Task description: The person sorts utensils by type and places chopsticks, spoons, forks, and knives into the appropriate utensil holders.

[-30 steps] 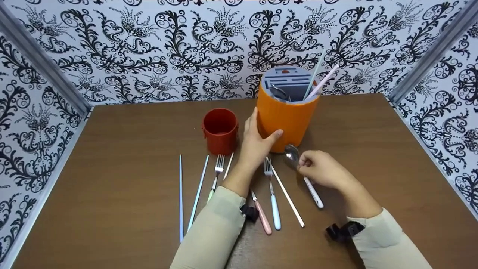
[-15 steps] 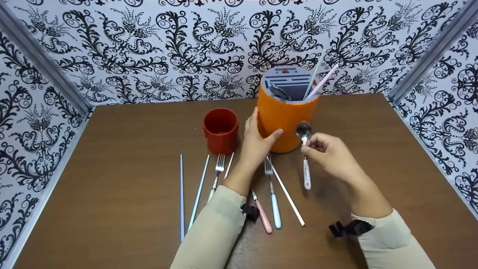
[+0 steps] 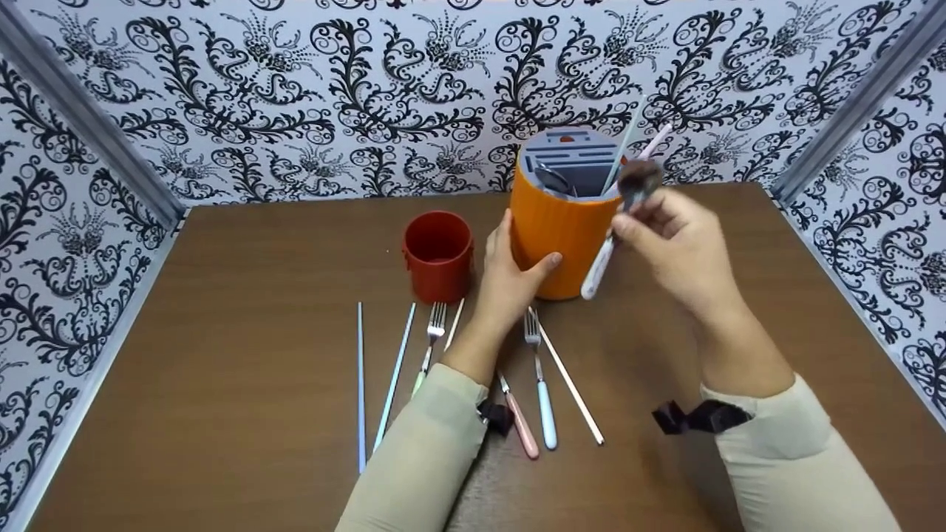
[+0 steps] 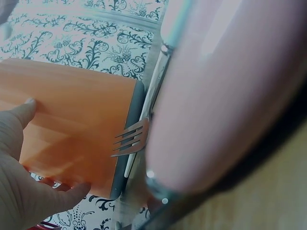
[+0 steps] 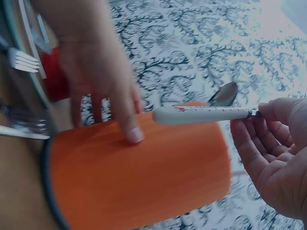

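My right hand (image 3: 684, 251) pinches a spoon (image 3: 600, 266) by its neck, off the table at the right front of the orange knife-and-utensil holder (image 3: 558, 247). The spoon's white patterned handle (image 5: 201, 115) points down and its metal bowl points up, overlapping the holder's rim in the head view. My left hand (image 3: 510, 277) rests against the holder's left front, thumb and fingers spread along its wall. In the holder's front compartment stand another spoon (image 3: 550, 179), a pale green chopstick (image 3: 628, 140) and a pink chopstick (image 3: 654, 142).
A red cup (image 3: 439, 273) stands left of the holder. On the table before it lie a blue-handled fork (image 3: 545, 399), a green-handled fork (image 3: 436, 325), a pink-handled utensil (image 3: 521, 425), two blue chopsticks (image 3: 361, 384) and a whitish chopstick (image 3: 569, 377). Patterned walls border the table.
My right hand has lifted the spoon from the table and carried it up beside the holder's rim, its handle swinging down to the left. My left hand has stayed on the holder.
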`<state>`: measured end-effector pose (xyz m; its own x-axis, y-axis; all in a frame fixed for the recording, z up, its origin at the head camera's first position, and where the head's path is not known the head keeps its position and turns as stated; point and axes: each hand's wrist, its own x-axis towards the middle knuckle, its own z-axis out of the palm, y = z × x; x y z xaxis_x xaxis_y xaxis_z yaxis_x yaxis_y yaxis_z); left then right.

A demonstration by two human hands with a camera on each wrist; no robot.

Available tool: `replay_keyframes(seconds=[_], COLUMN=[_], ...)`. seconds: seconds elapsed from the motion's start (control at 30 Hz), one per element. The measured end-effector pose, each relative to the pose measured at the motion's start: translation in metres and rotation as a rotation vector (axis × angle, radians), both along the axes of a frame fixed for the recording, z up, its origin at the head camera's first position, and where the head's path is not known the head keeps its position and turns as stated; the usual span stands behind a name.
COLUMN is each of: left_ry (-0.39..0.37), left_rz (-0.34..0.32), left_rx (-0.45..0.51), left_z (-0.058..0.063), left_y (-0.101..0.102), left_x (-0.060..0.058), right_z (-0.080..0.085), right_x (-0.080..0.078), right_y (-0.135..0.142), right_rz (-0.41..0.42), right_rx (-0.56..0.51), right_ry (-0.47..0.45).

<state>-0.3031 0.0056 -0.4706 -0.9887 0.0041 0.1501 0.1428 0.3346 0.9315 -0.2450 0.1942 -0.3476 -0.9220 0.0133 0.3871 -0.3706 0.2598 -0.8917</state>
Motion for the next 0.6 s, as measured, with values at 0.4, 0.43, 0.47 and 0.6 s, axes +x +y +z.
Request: replay_keyframes(seconds=[0.4,0.43,0.47,0.6], left_ry=[-0.008,-0.009,-0.009,-0.013], left_rz=[-0.002,-0.002,-0.003,-0.005], left_rx=[0.013,0.012,0.013,0.014], left_z=[0.000,0.000,0.000,0.001], left_y=[0.000,0.000,0.000,0.000], left_x=[0.000,0.000,0.000,0.001], right_z=[0.052,0.053,0.053,0.048], right_x=[-0.022,-0.025,-0.028,-0.040], right_y=[-0.022,-0.023,-0.024,-0.028], right_rz=[-0.049,-0.057,-0.071,-0.099], right_rx=[-0.482,-0.497,-0.501,-0.469], right_ry=[0.263,0.291,0.318,0.379])
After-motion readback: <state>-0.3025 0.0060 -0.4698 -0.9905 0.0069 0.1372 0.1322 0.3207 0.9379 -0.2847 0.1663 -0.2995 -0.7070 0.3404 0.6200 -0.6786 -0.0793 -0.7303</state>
